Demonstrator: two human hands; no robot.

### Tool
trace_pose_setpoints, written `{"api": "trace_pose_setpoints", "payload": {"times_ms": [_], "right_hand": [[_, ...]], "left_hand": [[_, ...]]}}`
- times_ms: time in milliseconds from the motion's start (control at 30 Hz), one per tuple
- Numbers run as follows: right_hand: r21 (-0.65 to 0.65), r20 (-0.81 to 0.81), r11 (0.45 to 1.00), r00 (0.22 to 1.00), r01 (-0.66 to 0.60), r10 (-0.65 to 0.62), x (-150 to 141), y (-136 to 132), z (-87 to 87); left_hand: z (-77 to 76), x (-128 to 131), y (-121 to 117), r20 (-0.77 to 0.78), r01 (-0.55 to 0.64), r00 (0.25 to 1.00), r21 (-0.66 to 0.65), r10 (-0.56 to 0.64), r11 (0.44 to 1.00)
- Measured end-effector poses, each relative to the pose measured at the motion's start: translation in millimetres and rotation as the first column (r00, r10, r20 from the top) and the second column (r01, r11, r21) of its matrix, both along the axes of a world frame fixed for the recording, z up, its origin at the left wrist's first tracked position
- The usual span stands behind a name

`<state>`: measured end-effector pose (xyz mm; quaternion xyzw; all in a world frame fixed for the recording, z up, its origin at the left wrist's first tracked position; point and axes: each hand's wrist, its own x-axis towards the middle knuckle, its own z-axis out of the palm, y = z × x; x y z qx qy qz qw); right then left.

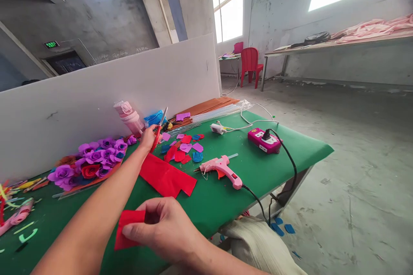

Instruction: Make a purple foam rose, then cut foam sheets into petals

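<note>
My left hand [149, 138] is stretched out across the table, its fingers closed on scissors [158, 134] with red handles. The blades point up and away. Nearer to me, my right hand [164, 225] pinches a small red paper piece [127, 230] between thumb and fingers. Between the hands lies a larger red paper sheet [167, 176] with a notch cut from one corner. Beyond it are scattered several purple, red and blue cut petals [185, 147]. A pink glue gun [222, 167] rests to the right of the sheet, a clear stick in its back.
Purple, red and blue paper flowers [100, 157] are bunched at the left. A pink bottle [129, 117] stands by the white partition [155, 77]. A magenta power strip [264, 139] with a black cord sits right on the green tabletop [303, 144]. Blue scraps [277, 227] lie below.
</note>
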<state>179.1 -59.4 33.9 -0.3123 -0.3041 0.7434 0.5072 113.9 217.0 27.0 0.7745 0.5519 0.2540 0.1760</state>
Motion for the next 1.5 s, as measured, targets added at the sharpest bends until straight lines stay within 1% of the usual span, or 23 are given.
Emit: {"api": "trace_pose_setpoints", "payload": {"times_ms": [67,133,200,233,267,300,333,433,500,567,633,700,767,833,933,1033,1133,1300,1500], "right_hand": [[0.035,0.031,0.997,0.997,0.073,-0.074,2.5,5.9,-1.2],[0.050,0.035,0.988,0.988,0.146,-0.148,6.7,11.5,-1.3],[0.040,0.019,0.984,0.984,0.174,-0.175,10.7,16.2,-1.7],[0.026,0.024,0.985,0.985,0.168,-0.169,11.9,18.0,-2.6],[0.015,0.042,0.988,0.987,0.156,-0.156,12.2,19.3,-4.2],[0.011,0.072,0.990,0.988,0.138,-0.138,11.6,20.2,-6.8],[0.022,0.114,0.992,0.986,0.121,-0.123,9.9,20.6,-10.2],[0.091,0.230,0.993,0.969,0.070,-0.089,-0.3,18.6,-23.9],[0.116,0.272,0.993,0.962,0.004,-0.036,-8.9,15.1,-33.1],[0.123,0.286,0.989,0.957,-0.083,0.045,-17.0,10.9,-39.6],[0.115,0.286,0.981,0.951,-0.159,0.121,-23.7,7.0,-42.9],[0.087,0.271,0.976,0.948,-0.198,0.168,-29.0,4.0,-44.0],[0.057,0.256,0.976,0.948,-0.211,0.190,-33.0,2.5,-44.7],[0.038,0.251,0.976,0.947,-0.214,0.198,-36.0,2.0,-45.8],[0.014,0.272,0.976,0.940,-0.219,0.207,-39.0,1.8,-47.5],[-0.005,0.292,0.974,0.931,-0.228,0.219,-41.2,1.6,-48.0],[-0.016,0.287,0.975,0.933,-0.223,0.218,-43.6,1.6,-47.8],[0.024,0.250,0.970,0.941,-0.241,0.227,-46.4,0.4,-47.3],[0.064,0.352,0.968,0.914,-0.241,0.204,-48.8,-3.3,-45.6]], "left_hand": [[17.5,-12.8,-14.9,0.103,0.050,0.994,-0.017,-0.048,0.999],[36.1,-31.2,-40.3,0.167,0.108,0.981,-0.040,-0.100,0.993],[52.4,-53.1,-76.1,0.222,0.175,0.963,-0.083,-0.153,0.981],[58.8,-64.1,-97.0,0.290,0.252,0.935,-0.137,-0.204,0.958],[64.0,-74.7,-119.0,0.347,0.287,0.913,-0.173,-0.214,0.942],[67.8,-84.4,-141.5,0.364,0.298,0.909,-0.222,-0.205,0.928],[70.3,-93.1,-163.5,0.368,0.289,0.911,-0.251,-0.185,0.924],[70.9,-112.5,-219.6,0.348,0.328,0.915,-0.349,-0.204,0.878],[66.4,-119.9,-244.5,0.337,0.373,0.909,-0.397,-0.245,0.839],[58.8,-123.6,-258.6,0.308,0.394,0.909,-0.415,-0.281,0.820],[48.7,-125.5,-264.0,0.268,0.367,0.923,-0.400,-0.276,0.840],[37.6,-128.0,-264.0,0.245,0.316,0.940,-0.365,-0.237,0.876],[27.2,-132.2,-261.9,0.242,0.295,0.944,-0.327,-0.222,0.898],[19.0,-137.9,-259.3,0.240,0.306,0.941,-0.294,-0.240,0.905],[11.5,-145.5,-255.9,0.213,0.307,0.943,-0.252,-0.257,0.918],[8.5,-148.8,-253.2,0.170,0.270,0.957,-0.214,-0.237,0.939],[8.1,-148.9,-252.2,0.171,0.232,0.965,-0.201,-0.199,0.952],[9.1,-149.8,-254.2,0.187,0.242,0.960,-0.165,-0.210,0.956],[10.1,-150.8,-257.6,0.175,0.230,0.964,-0.157,-0.203,0.960]]}}
